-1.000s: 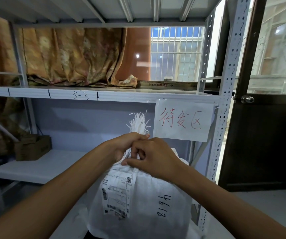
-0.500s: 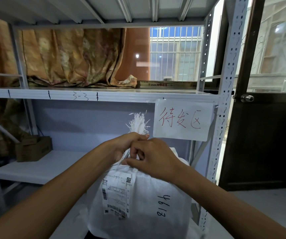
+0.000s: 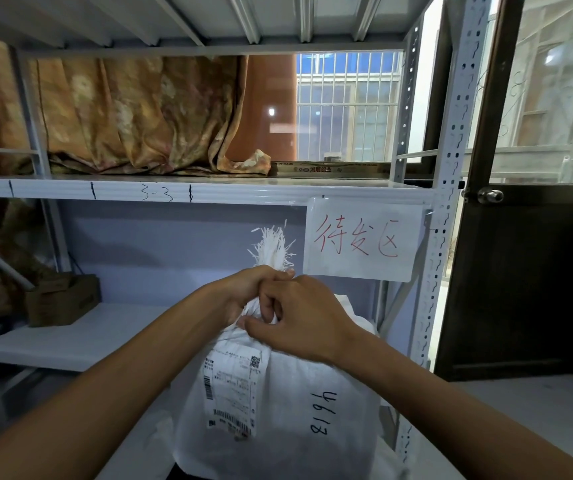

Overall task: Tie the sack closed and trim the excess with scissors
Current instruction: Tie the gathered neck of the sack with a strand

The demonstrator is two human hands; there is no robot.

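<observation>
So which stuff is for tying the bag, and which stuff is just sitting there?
For the job:
white sack
its frayed top
left hand
right hand
No scissors in view.

Just lying about:
cardboard box
paper sign with red writing
orange curtain
shelf rack

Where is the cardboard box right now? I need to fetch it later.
In the head view, the cardboard box sits at the left on the lower white shelf, left of the white sack and both hands.
</observation>
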